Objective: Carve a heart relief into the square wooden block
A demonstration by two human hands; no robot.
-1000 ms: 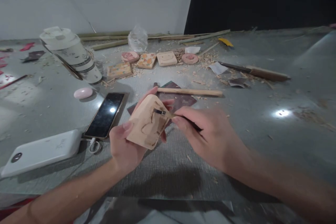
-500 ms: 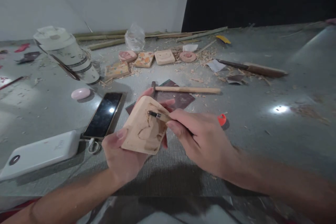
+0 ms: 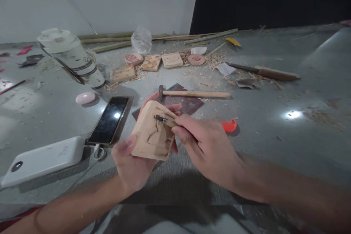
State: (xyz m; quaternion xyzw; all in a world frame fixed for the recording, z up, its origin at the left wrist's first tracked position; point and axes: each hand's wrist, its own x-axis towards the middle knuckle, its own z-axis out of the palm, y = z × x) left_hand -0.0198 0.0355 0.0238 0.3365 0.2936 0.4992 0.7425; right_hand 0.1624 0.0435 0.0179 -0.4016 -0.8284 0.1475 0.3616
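Note:
My left hand [image 3: 131,164] holds a pale wooden block [image 3: 152,133] above the grey table, thumb on its lower left corner, fingers behind it. The block's face carries carved curved grooves. My right hand [image 3: 207,148] pinches a small carving tool [image 3: 164,120] whose dark metal tip rests on the block's upper face. An orange-red object [image 3: 229,126] lies on the table just behind my right hand.
A smartphone [image 3: 109,120] and white power bank [image 3: 41,159] lie at the left. A hammer [image 3: 192,94] on dark sandpaper sits behind the block. Further back are several carved tiles [image 3: 172,59], a knife [image 3: 263,71], bamboo sticks [image 3: 115,38], a cup [image 3: 72,56] and shavings.
The block has turned slightly in my left hand and the tool tip has shifted left across its face. My right hand moved, uncovering the orange-red object behind it.

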